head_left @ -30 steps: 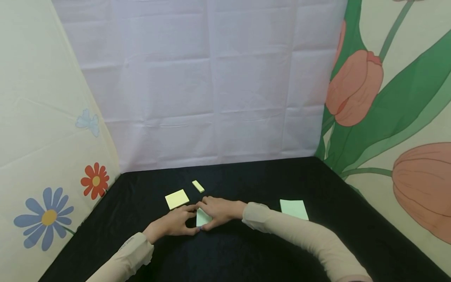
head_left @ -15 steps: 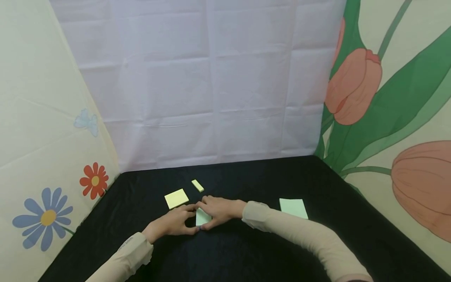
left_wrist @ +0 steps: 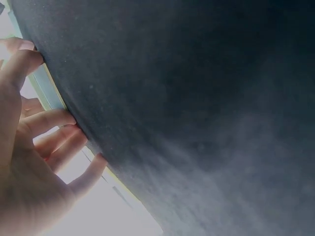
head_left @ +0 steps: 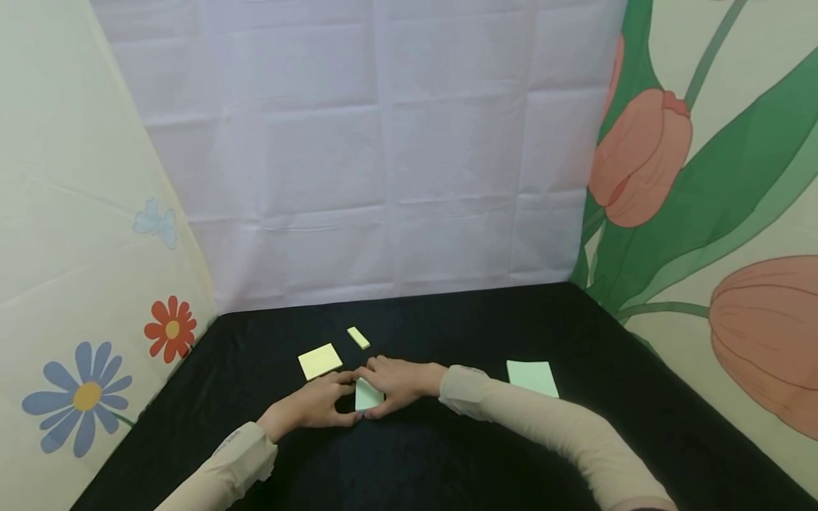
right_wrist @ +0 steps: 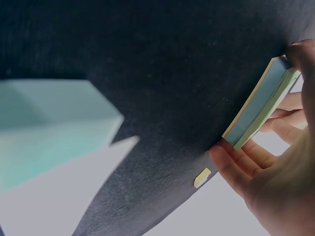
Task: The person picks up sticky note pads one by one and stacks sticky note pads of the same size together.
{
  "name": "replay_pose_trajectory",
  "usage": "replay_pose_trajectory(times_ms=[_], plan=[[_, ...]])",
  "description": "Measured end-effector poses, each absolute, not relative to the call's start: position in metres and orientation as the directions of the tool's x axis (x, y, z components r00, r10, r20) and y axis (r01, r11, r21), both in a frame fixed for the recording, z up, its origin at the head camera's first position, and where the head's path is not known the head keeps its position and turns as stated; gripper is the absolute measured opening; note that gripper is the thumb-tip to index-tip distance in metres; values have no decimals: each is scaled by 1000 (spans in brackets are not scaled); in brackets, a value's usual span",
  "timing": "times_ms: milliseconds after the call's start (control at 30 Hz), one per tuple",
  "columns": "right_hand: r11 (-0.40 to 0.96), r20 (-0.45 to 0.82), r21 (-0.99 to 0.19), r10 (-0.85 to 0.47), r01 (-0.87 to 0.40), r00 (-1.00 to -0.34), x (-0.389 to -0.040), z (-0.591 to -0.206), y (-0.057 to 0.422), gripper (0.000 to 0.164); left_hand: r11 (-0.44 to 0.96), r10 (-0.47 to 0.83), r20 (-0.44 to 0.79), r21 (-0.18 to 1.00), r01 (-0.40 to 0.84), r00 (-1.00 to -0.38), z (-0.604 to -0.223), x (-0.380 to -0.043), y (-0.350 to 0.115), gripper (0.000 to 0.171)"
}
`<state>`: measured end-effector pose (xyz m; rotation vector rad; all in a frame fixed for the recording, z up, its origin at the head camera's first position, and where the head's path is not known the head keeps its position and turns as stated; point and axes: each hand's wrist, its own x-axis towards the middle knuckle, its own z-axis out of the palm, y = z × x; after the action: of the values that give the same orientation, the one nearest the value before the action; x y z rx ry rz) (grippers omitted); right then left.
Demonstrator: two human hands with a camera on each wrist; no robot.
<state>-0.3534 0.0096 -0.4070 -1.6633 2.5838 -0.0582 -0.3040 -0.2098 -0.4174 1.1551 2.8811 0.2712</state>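
A stack of sticky note pads (head_left: 368, 395) lies on the black cloth between my hands, its top pale green. In the right wrist view the side of the stack (right_wrist: 258, 105) shows a thin yellow edge, a thick blue layer and a green layer. My right hand (head_left: 402, 381) holds it across the right side, thumb at the near edge and fingers at the far edge. From the left, my left hand (head_left: 312, 403) grips its near and far corners with thumb and fingers. The fingertips of both hands almost meet.
A yellow sticky note pad (head_left: 320, 361) lies just beyond my left hand. Farther back is a narrow yellow pad (head_left: 358, 337). A larger pale green pad (head_left: 533, 378) lies to the right, beyond my right forearm. A white cloth (head_left: 383, 177) hangs behind the black table surface (head_left: 447, 319).
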Motion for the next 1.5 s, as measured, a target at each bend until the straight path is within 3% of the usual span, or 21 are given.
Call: replay_pose_trajectory(times_ms=[733, 1500], plan=[[415, -54, -88, -910, -905, -412, -351, -404, 12, 70, 703, 701, 19, 148, 695, -713, -413, -306, -211, 65], [432, -16, -106, -902, -896, -432, -352, -398, 23, 67, 759, 643, -75, 192, 622, -762, -406, -310, -216, 75]])
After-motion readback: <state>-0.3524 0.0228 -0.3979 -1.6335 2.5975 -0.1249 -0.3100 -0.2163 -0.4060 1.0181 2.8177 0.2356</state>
